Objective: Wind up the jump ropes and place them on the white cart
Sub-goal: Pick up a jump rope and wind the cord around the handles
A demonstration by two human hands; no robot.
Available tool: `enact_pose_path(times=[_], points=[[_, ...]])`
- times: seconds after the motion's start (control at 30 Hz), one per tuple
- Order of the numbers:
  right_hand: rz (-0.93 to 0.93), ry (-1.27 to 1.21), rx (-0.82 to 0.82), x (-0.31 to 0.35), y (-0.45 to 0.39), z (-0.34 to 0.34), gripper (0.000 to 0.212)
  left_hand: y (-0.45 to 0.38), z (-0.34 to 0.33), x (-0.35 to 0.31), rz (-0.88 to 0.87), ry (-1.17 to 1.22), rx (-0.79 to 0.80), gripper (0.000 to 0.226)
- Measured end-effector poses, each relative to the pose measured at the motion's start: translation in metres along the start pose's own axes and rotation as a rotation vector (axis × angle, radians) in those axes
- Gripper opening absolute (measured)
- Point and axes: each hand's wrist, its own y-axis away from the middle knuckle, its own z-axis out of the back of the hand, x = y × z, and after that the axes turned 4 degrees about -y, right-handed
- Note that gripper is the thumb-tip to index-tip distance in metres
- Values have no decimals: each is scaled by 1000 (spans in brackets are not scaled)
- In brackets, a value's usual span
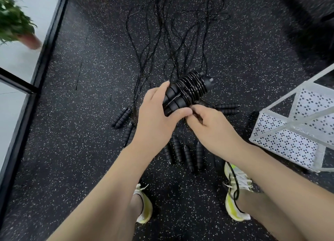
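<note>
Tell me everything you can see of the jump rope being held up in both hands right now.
The black jump rope bundle is two ribbed, foam-looking handles laid side by side, with thin glossy black cord coiled in close turns round their upper half. It is tilted, with its capped end pointing up and to the right, above the speckled floor. The left hand grips the lower handle ends; the right hand pinches the cord just below the coils. A loose tail of cord hangs down over the right shoe.
</note>
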Motion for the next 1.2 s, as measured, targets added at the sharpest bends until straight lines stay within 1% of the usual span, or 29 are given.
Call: enact_pose_path(times=[0.13,0.23,0.3,0.33,0.37,0.43,0.5,0.57,0.6,0.67,0.8,0.93,1.0,1.07,1.1,1.17,1.2], points=[[-2,29,-13,-2,-3,4,28,3,-5,4,-43,-53,56,74],[8,98,23,0,-1,3,19,2,-7,6,-47,-96,34,75],[36,85,22,3,4,5,13,-1,-6,7,-32,-115,16,74],[73,89,25,6,6,7,20,-2,-5,8,-30,-127,6,73],[121,115,37,7,7,9,30,-3,-3,8,-24,-133,0,72],[194,240,68,8,7,15,38,-5,2,9,6,-128,14,71],[247,451,81,8,3,21,32,-6,5,10,12,-125,73,70],[370,595,48,4,-1,28,22,-6,7,10,-6,-147,189,70],[415,607,30,3,-3,32,17,-5,7,11,-16,-161,259,71],[428,617,33,0,-7,38,12,-4,8,15,-26,-156,383,72],[470,690,41,-12,-17,50,17,-3,11,17,-41,-70,524,72],[439,635,86,-18,-19,55,41,-4,20,17,-26,-5,662,69],[400,566,114,-19,-22,57,45,-3,25,16,-29,35,697,68],[357,483,137,-23,-25,60,40,-3,28,15,-37,81,735,68],[332,428,138,-26,-27,62,32,-3,30,14,-39,112,755,68],[265,257,161,-27,-26,66,17,-4,32,15,-40,194,785,69],[219,149,185,-26,-26,66,13,-4,33,15,-38,239,787,69]])
